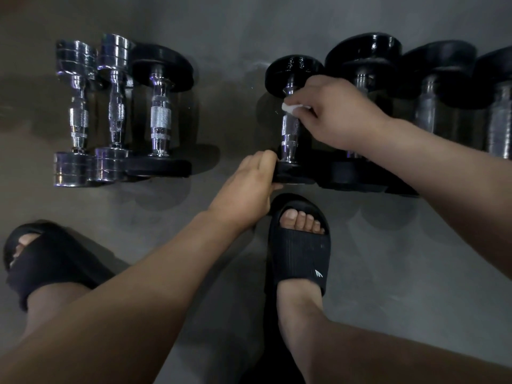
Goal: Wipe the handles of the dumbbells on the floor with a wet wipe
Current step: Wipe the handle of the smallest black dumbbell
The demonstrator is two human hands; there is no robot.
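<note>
- The right grip (pixel 332 112) pinches the wet wipe (pixel 291 107) against the upper handle (pixel 289 131) of a black-plated dumbbell (pixel 293 72) lying on the floor (pixel 227 120).
- The left grip (pixel 246 189) clasps its near plate (pixel 293 174), steadying it.
- Likely risk: if the left grip slackens, rubbing may roll the dumbbell against its neighbour (pixel 363 76), nipping fingers.
- The small wipe may slide off, leaving the lower handle unwiped.

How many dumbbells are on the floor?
7. On the left: two chrome dumbbells, one black-ended dumbbell. On the right: the dumbbell being wiped, then three more, the last cut off. Others may be hidden.
</note>
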